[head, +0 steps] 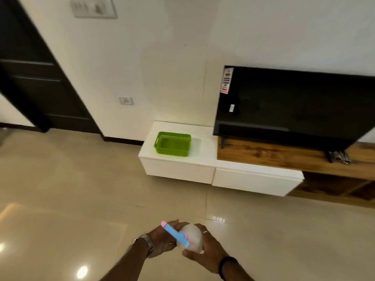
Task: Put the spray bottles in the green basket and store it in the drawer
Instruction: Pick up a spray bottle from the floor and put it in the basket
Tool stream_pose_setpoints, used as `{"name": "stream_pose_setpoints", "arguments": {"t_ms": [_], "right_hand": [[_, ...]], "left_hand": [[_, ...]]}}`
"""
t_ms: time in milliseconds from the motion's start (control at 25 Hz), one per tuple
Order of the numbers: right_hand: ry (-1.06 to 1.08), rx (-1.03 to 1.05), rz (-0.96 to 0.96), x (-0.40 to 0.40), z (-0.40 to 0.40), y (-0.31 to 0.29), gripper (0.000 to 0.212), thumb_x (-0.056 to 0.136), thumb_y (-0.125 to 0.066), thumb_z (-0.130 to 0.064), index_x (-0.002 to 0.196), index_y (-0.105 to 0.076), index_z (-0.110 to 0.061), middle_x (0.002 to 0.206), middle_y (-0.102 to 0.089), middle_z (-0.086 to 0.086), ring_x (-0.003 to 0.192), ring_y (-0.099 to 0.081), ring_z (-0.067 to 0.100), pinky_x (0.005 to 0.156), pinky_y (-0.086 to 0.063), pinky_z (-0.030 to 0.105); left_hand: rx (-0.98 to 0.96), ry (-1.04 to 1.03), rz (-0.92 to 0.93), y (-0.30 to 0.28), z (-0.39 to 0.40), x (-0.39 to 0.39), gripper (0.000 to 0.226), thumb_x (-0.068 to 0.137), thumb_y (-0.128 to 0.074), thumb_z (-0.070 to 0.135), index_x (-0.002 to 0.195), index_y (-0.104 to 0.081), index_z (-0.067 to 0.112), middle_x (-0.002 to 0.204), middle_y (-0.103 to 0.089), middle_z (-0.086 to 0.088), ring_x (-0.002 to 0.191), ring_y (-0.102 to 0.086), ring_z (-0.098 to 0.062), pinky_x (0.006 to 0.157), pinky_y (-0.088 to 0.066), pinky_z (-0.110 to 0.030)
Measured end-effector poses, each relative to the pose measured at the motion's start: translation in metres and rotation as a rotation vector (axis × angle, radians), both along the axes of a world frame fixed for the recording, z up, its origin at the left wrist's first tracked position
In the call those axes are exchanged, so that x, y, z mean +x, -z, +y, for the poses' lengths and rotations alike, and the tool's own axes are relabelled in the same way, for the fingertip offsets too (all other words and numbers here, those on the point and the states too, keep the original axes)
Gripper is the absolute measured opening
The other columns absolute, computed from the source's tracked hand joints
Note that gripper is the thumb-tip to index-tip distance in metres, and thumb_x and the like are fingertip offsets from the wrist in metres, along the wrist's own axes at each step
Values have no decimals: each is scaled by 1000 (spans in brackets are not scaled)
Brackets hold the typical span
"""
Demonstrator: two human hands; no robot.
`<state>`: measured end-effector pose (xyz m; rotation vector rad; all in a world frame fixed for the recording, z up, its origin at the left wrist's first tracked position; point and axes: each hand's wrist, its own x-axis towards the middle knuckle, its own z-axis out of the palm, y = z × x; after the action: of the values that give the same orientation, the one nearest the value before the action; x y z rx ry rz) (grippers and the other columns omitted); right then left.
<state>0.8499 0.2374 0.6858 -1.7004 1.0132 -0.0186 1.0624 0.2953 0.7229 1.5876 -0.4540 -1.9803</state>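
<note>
A spray bottle (191,238) with a round translucent white body and a blue and pink nozzle head is held low in the view, over the floor. My left hand (162,240) wraps it from the left, under the nozzle. My right hand (207,252) cups the body from the right. The green basket (172,144) stands empty on the white top of a low cabinet (203,151), well ahead of my hands. Two white drawer fronts (178,170) below it are closed.
A black TV (294,106) stands on the wooden part of the cabinet (284,157) at the right. A dark door (40,82) is at the left. Glossy beige floor tiles (81,179) lie between me and the cabinet.
</note>
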Motion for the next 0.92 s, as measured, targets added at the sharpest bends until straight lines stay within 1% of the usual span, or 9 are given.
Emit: {"name": "stream_pose_setpoints", "arguments": {"t_ms": [80, 200, 320, 400, 480, 560, 720, 800, 920], "right_hand": [[-13, 7, -49, 44, -3, -17, 75, 64, -80, -71, 125, -37, -62, 122, -52, -38, 114, -54, -12, 88, -45, 5], [32, 17, -119, 99, -16, -35, 71, 63, -80, -72, 121, -41, -63, 117, -58, -33, 107, -59, -8, 81, -51, 10], [75, 8, -117, 139, -43, -42, 81, 65, -75, -76, 131, -39, -49, 120, -60, -19, 107, -63, 5, 83, -58, 22], [68, -11, -110, 162, -73, -46, 81, 69, -71, -77, 135, -37, -45, 120, -61, -16, 106, -63, 3, 82, -57, 21], [38, -60, -89, 186, -108, -53, 77, 71, -66, -80, 134, -36, -48, 118, -62, -20, 105, -61, -4, 86, -55, 19], [-2, -91, -83, 208, -142, -59, 78, 72, -63, -82, 137, -36, -48, 126, -59, -24, 112, -58, -7, 96, -52, 21], [-76, -141, -61, 251, -217, -69, 101, 80, -56, -77, 158, -21, -24, 157, -38, -11, 141, -41, 7, 117, -34, 26], [-90, -181, -36, 267, -252, -71, 99, 87, -52, -70, 161, -11, -19, 163, -26, -6, 147, -32, 11, 121, -26, 25], [-102, -226, 12, 285, -288, -72, 89, 94, -50, -59, 161, -9, -15, 164, -23, 0, 148, -32, 15, 119, -25, 21]], "left_hand": [[-12, -118, -8, -11, 9, 25, 38, 107, -35, 28, 135, -59, 24, 133, -65, -1, 124, -57, -20, 106, -41, -32], [-54, -332, -33, -25, 0, 60, 38, 102, -41, 39, 127, -67, 28, 129, -70, 7, 124, -59, -12, 102, -45, -29], [-85, -369, -75, -27, -26, 84, 37, 99, -47, 46, 124, -68, 30, 123, -73, 9, 123, -61, -12, 103, -48, -31], [-103, -382, -115, -31, -53, 104, 38, 97, -47, 50, 125, -67, 34, 125, -72, 8, 123, -62, -13, 108, -47, -37], [-111, -389, -152, -37, -85, 124, 36, 96, -47, 53, 123, -66, 40, 125, -71, 11, 122, -62, -13, 107, -49, -39], [-100, -433, -169, -42, -119, 143, 33, 94, -49, 55, 119, -67, 43, 123, -71, 14, 120, -62, -12, 100, -51, -38], [-49, -474, -159, -52, -196, 178, 30, 92, -51, 57, 111, -66, 39, 118, -70, 11, 112, -61, -12, 85, -50, -32], [-52, -484, -176, -54, -235, 192, 27, 97, -48, 50, 110, -65, 35, 115, -69, 9, 104, -61, -12, 79, -47, -28], [-67, -501, -192, -50, -278, 206, 24, 102, -43, 39, 105, -65, 30, 106, -69, 8, 95, -61, -11, 81, -46, -29]]}}
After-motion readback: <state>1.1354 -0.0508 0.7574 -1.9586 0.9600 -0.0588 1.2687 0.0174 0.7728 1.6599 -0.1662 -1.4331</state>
